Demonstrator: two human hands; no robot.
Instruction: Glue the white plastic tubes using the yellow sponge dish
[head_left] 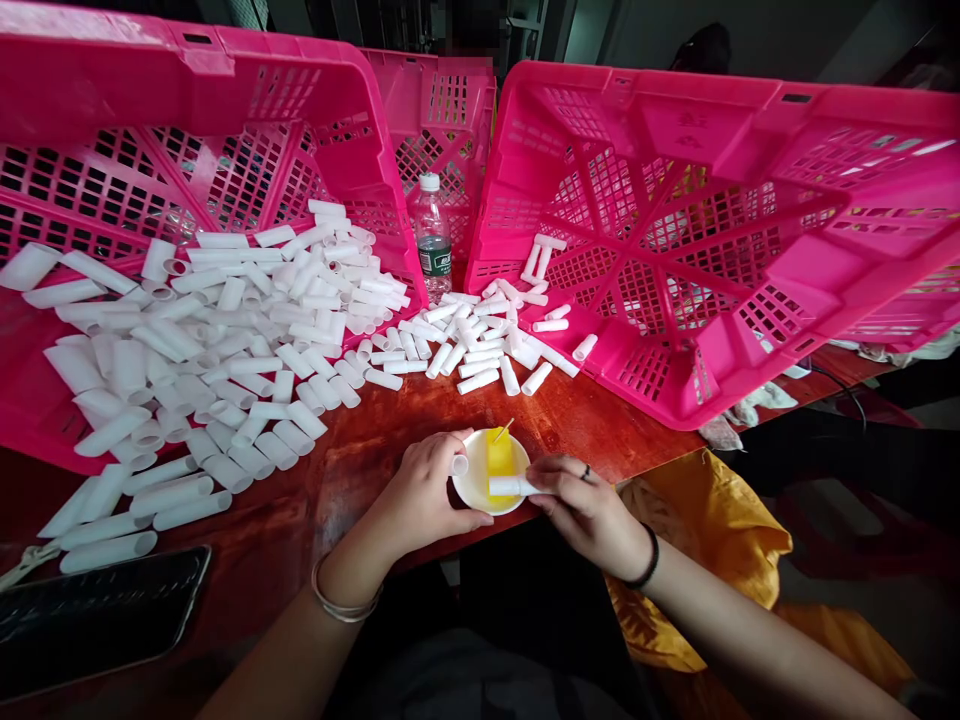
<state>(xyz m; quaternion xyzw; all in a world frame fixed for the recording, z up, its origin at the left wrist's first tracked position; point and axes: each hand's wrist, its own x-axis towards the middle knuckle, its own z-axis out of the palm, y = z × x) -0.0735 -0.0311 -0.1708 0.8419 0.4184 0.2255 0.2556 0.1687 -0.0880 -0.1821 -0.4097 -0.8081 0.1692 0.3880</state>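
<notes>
Closest in, the left hand [424, 495] grips a short white plastic piece [459, 465] in closed fingers, while the right hand [592, 515] pinches a white plastic tube [508, 486] over the small round white bowl [471, 492], which sits at the edge of the red wooden table [390, 420], where a knock might tip it off.

readable text: none | water bottle [433, 240] label: green band, print too small to read

one head-worn view looks forward and down, close over the table [420, 420].
</notes>
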